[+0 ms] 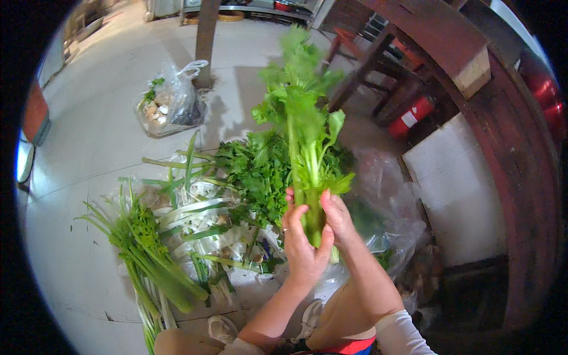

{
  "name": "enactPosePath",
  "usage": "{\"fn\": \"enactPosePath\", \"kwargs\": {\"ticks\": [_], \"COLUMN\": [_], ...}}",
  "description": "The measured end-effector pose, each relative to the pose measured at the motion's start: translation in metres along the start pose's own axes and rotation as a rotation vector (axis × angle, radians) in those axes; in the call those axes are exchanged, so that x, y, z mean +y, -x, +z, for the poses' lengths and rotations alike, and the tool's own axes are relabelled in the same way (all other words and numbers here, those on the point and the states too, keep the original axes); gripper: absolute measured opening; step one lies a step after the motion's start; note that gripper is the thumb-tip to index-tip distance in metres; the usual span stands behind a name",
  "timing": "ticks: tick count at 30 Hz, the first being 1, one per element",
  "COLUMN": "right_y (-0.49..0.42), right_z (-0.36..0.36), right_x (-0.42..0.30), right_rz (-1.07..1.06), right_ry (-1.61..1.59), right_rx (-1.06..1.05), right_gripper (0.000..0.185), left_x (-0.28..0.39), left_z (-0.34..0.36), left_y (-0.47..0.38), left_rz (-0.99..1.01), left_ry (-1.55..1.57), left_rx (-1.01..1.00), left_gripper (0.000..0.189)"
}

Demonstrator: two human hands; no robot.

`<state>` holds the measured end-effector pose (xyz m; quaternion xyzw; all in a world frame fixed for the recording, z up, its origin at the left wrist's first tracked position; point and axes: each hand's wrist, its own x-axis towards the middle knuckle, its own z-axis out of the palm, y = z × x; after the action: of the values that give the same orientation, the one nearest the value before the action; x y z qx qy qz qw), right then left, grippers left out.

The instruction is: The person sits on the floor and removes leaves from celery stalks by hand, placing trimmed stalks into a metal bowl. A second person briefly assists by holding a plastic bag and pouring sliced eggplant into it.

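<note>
Both my hands close around a bunch of celery whose leafy tops point away from me. My left hand grips the stalks near their base from the left, and a ring shows on one finger. On the right side, my right hand presses against the same stalks. Under and beyond the bunch lies a pile of leafy green herbs. To the left, spring onion trimmings and peeled leaves are strewn on plastic. More celery stalks and long spring onions rest on the tiled floor.
A clear plastic bag with pale pieces and greens stands on the floor at the upper left, near a post. Crumpled clear plastic lies at the right. A red cylinder and dark red wooden furniture stand farther right.
</note>
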<state>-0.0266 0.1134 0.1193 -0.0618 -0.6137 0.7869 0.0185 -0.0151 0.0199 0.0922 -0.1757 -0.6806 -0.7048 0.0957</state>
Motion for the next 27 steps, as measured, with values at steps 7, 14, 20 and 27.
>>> {"fn": "enactPosePath", "kwargs": {"ticks": [7,14,20,27], "right_y": [0.005,0.001,-0.008,-0.013], "right_z": [-0.014,-0.025,-0.018,-0.017], "right_x": [0.017,0.009,0.003,0.007], "right_rz": [-0.059,-0.202,-0.128,0.084], "right_ry": [0.056,0.363,0.275,0.190], "right_rx": [0.135,0.255,0.371,0.291], "right_gripper": [0.074,0.031,0.030,0.020], "left_x": [-0.052,-0.060,-0.056,-0.066], "left_z": [0.024,0.020,0.010,-0.002], "left_y": [0.007,-0.001,-0.008,-0.009], "left_rz": [-0.107,-0.494,-0.782,-0.903], "left_ry": [0.325,0.956,1.081,0.956], "left_rx": [-0.044,-0.091,-0.169,-0.197], "left_gripper": [0.066,0.033,0.032,0.036]}}
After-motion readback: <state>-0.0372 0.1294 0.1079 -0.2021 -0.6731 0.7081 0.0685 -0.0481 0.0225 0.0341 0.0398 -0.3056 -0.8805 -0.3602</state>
